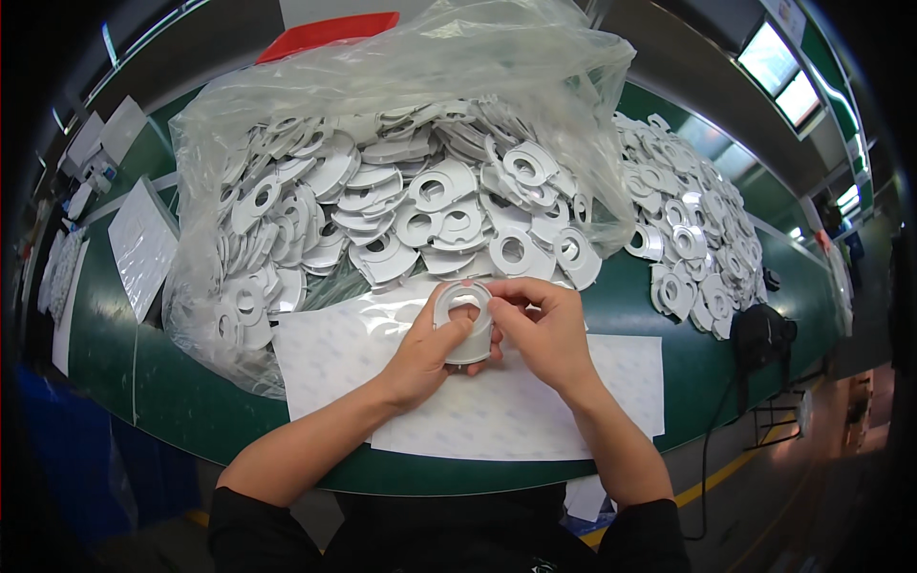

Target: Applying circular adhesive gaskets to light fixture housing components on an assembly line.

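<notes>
Between my two hands, above the white paper sheets point(497, 420), is a white plastic part point(468, 349) with a large round hole near its top. My left hand point(425, 353) grips it from the left, thumb across its front and fingers showing behind it and through the hole. My right hand point(540, 325) pinches at the upper right of the ring with thumb and fingertips. Whether something small sits in that pinch cannot be seen. Just beyond, a clear plastic bag point(535, 57) lies open around a large heap of similar white parts point(439, 186).
A second pile of white parts point(688, 229) lies on the green table point(210, 401) at the right, with a black bag-like object point(762, 334) near the edge. At the left is a flat white wrapped stack point(143, 244). A red tray point(330, 34) stands behind the plastic bag.
</notes>
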A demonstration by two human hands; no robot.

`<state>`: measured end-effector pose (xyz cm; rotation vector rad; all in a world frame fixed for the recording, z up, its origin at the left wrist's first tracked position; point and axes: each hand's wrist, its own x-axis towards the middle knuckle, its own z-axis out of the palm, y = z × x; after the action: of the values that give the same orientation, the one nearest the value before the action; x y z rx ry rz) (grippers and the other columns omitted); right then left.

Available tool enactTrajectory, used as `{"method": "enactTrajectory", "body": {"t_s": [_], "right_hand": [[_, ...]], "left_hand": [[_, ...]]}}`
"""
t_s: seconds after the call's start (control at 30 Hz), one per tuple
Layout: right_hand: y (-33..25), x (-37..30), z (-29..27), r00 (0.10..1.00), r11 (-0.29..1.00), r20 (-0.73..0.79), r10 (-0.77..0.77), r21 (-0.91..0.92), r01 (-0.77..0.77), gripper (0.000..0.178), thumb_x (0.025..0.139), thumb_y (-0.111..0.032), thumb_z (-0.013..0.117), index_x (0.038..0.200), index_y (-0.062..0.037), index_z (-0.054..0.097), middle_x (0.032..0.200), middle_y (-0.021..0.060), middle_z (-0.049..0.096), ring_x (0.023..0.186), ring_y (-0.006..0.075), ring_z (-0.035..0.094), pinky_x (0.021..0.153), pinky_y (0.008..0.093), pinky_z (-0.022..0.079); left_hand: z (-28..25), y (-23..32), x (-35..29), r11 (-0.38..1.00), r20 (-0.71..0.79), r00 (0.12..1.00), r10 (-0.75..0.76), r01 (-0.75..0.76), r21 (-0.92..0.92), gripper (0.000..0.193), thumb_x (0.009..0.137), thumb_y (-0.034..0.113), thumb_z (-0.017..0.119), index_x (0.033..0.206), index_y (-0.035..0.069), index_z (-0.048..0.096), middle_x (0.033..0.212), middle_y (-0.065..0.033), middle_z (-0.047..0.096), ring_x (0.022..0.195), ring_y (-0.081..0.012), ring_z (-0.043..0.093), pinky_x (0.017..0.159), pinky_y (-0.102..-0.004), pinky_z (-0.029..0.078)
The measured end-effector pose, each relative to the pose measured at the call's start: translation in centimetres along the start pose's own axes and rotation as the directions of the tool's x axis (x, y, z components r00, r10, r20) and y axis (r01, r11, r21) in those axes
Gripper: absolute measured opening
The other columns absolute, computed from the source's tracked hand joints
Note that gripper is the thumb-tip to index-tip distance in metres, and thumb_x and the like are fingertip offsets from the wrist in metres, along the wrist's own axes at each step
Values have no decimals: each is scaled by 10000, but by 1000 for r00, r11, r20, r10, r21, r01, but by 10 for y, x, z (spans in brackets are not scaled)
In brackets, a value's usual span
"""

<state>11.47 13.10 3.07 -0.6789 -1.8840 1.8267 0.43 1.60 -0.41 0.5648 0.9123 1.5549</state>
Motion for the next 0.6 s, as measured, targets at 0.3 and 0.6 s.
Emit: {"method": "enactTrajectory", "body": {"t_s": [0.3, 0.6], "right_hand": [[-2, 2, 0, 998, 998, -26, 56, 30, -55, 153, 832, -45, 579, 896, 88, 618, 631, 52, 600, 483, 80, 560, 412, 216, 422], [0, -1, 7, 995, 995, -96, -22, -96, 13, 241, 842, -126, 641, 692, 7, 507, 566, 52, 587, 399, 93, 546, 347, 228, 396]], "left_hand": [[1, 0, 0, 994, 29, 1000, 1, -5, 111, 487, 973, 394, 384, 1353, 111, 273, 955, -87, 541, 802, -143, 570, 618, -251, 446], [3, -1, -1, 992, 49, 998, -37, 30, 123, 840, 846, 754, 92, 1396, 141, 257, 1042, -81, 556, 784, -158, 580, 560, -243, 398]]}}
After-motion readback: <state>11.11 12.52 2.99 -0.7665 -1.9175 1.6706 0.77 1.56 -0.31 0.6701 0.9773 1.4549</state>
